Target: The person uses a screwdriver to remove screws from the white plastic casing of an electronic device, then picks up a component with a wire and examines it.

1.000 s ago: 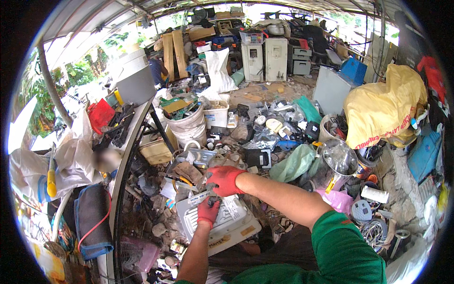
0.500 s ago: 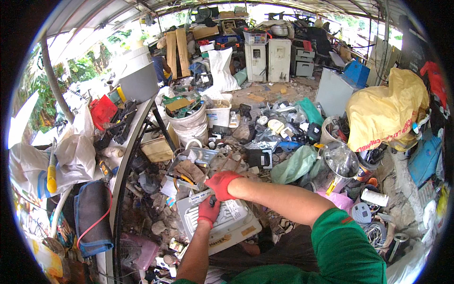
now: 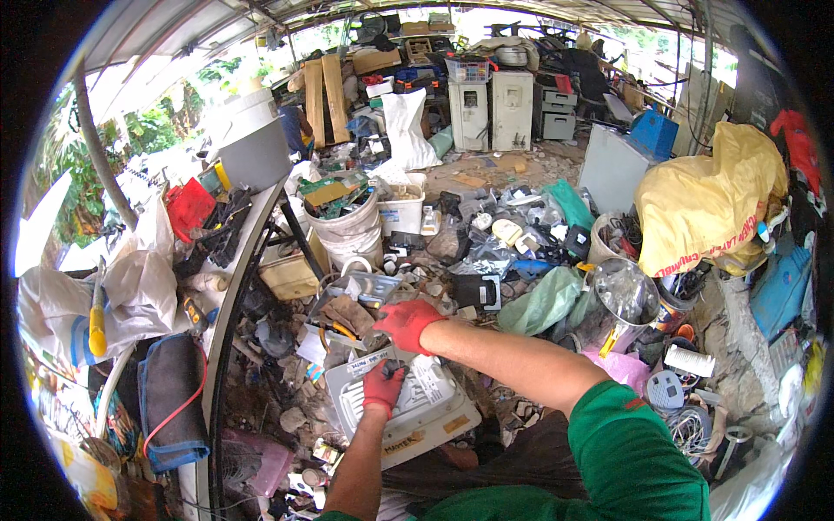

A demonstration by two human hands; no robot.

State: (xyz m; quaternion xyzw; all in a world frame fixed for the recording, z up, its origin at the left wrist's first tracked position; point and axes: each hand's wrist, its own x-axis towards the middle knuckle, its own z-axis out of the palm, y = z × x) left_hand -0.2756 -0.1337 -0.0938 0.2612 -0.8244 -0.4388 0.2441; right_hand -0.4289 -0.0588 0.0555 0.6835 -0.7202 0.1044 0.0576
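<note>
My left hand [image 3: 383, 385], in a red glove, is closed over a grey-white appliance casing [image 3: 439, 417] with ribbed slots and handwriting on its side. A small dark patch shows at its fingers; I cannot make out whether that is a held piece or part of the glove. My right hand [image 3: 412, 326], also gloved in red, hovers past the casing's far edge with its fingers stretched out and apart. Just ahead of it is a grey tray [image 3: 375, 285] holding brown scraps and a yellow-orange handled tool [image 3: 344, 331].
A metal-edged bench [image 3: 228, 339] runs along my left with a dark folded mat [image 3: 173, 401] on it. Ahead stands a white bucket [image 3: 347, 234] of circuit boards. Plastic scrap covers the ground, with a clear-bagged bin [image 3: 624, 295] and a yellow sack [image 3: 712, 204] on the right.
The fingers of my right hand have spread from a more closed pose, and that hand has risen slightly off the casing. My left hand and the casing stay nearly in place.
</note>
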